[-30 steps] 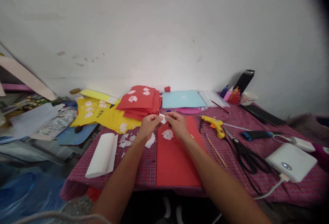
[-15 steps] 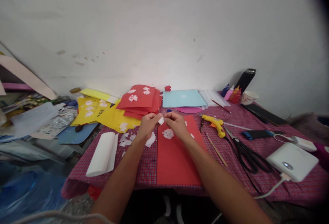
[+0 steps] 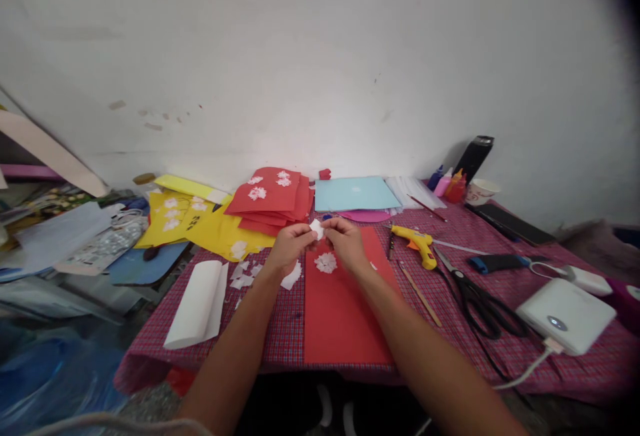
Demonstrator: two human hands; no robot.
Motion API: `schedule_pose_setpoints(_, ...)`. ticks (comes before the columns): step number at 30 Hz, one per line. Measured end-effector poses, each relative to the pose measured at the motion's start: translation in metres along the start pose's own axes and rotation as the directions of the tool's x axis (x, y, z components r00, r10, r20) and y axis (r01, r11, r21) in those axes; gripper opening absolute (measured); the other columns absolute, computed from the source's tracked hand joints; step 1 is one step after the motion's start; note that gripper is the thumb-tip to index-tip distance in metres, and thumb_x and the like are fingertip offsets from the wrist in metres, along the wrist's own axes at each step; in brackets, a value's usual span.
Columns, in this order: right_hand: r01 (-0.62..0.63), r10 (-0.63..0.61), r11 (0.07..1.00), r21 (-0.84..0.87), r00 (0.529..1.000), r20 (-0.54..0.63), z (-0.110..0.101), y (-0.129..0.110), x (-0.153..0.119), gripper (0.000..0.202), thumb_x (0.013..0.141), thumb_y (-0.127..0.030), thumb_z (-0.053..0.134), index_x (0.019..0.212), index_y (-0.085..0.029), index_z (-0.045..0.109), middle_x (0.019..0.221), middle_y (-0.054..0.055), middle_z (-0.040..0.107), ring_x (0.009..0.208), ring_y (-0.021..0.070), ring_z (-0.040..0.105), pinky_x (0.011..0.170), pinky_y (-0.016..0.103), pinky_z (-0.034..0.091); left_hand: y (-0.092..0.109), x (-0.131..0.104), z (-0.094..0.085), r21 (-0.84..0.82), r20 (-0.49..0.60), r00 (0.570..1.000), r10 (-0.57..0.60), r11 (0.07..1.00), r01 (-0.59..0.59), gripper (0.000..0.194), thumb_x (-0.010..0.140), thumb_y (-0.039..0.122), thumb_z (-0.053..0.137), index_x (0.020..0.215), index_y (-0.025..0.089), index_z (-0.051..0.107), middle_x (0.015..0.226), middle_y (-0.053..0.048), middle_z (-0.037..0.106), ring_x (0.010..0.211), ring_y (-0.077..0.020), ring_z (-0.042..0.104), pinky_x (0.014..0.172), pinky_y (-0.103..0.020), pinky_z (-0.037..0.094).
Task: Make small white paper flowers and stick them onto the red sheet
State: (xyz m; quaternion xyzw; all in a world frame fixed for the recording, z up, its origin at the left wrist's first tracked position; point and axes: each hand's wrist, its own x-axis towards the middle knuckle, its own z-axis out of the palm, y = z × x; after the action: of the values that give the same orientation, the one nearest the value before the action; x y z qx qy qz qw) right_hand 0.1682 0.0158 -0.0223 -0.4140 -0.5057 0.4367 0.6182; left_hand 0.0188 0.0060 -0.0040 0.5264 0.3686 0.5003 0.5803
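Observation:
Between my two hands is a small piece of white paper, pinched by the fingertips of both. My left hand closes on its left side, and my right hand grips it from the right. Below them a sheet of red paper lies on the table, bearing a crumpled white paper flower. My right hand and forearm cover part of the sheet, where another bit of white shows. Left of the sheet lie loose white paper scraps and a folded white sheet.
Red cards with white flowers are stacked at the back, beside yellow sheets and light blue paper. On the right lie a yellow glue gun, a wooden stick, black scissors and a white power bank.
The white paper piece between my fingers has turned and now shows more of its surface, spread wider. My hands stay nearly in the same place; the view has shifted slightly.

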Motion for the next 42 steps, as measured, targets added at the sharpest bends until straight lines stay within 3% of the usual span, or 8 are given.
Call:
schedule_pose_setpoints(8, 0.041, -0.038, 0.998, -0.037, 0.996, 0.084, 0.0019, -0.0075, -0.0042, 0.009, 0.072, -0.025, 0.062, 0.077, -0.020, 0.067, 0.068, -0.001, 0.062, 0.057, 0.0126, 0.049, 0.053, 0.025, 0.039, -0.0022, 0.0023, -0.0002, -0.055, -0.016, 1.000, 0.018, 0.998, -0.019, 0.023, 0.072, 0.034, 0.076, 0.071, 0.013, 0.064, 0.068, -0.001, 0.062, 0.062, -0.0100, 0.056, 0.063, -0.023, 0.043)
schedule_pose_setpoints(15, 0.065, -0.061, 0.997, -0.052, 0.994, 0.086, 0.0018, -0.0009, -0.0020, 0.006, 0.073, -0.025, 0.062, 0.076, -0.020, 0.063, 0.065, -0.002, 0.058, 0.056, 0.0122, 0.047, 0.053, 0.024, 0.038, -0.0010, 0.0019, 0.0002, -0.095, -0.026, 0.999, -0.021, 0.995, 0.019, 0.017, 0.071, 0.028, 0.074, 0.075, 0.013, 0.068, 0.073, -0.005, 0.066, 0.064, -0.0124, 0.061, 0.065, -0.026, 0.047)
schedule_pose_setpoints(25, 0.046, -0.038, 0.996, -0.075, 0.993, 0.111, 0.0000, -0.0044, -0.0033, 0.015, 0.076, -0.027, 0.059, 0.085, -0.019, 0.068, 0.067, -0.001, 0.061, 0.056, 0.0124, 0.048, 0.054, 0.025, 0.039, -0.0074, 0.0057, -0.0032, -0.040, -0.048, 0.999, 0.004, 0.999, -0.006, 0.019, 0.070, 0.027, 0.075, 0.082, 0.012, 0.072, 0.075, -0.005, 0.067, 0.065, -0.0116, 0.060, 0.067, -0.025, 0.047)
schedule_pose_setpoints(34, 0.139, -0.114, 0.978, -0.154, 0.980, 0.160, -0.0022, 0.0006, -0.0025, 0.020, 0.077, -0.030, 0.063, 0.093, -0.020, 0.070, 0.086, 0.004, 0.070, 0.075, 0.0183, 0.061, 0.068, 0.029, 0.048, -0.0081, 0.0052, -0.0044, -0.038, -0.043, 0.999, 0.027, 0.999, -0.029, 0.024, 0.075, 0.032, 0.075, 0.085, 0.012, 0.071, 0.079, -0.006, 0.067, 0.069, -0.0128, 0.061, 0.069, -0.026, 0.048)
schedule_pose_setpoints(42, 0.125, -0.105, 0.978, -0.167, 0.987, 0.124, 0.0014, -0.0025, -0.0032, 0.015, 0.080, -0.032, 0.062, 0.073, -0.019, 0.063, 0.064, -0.001, 0.059, 0.057, 0.0132, 0.051, 0.054, 0.025, 0.040, -0.0081, 0.0062, -0.0036, 0.008, -0.103, 0.994, 0.039, 0.999, -0.038, 0.028, 0.071, 0.037, 0.077, 0.081, 0.012, 0.070, 0.073, -0.004, 0.066, 0.065, -0.0121, 0.060, 0.064, -0.025, 0.047)
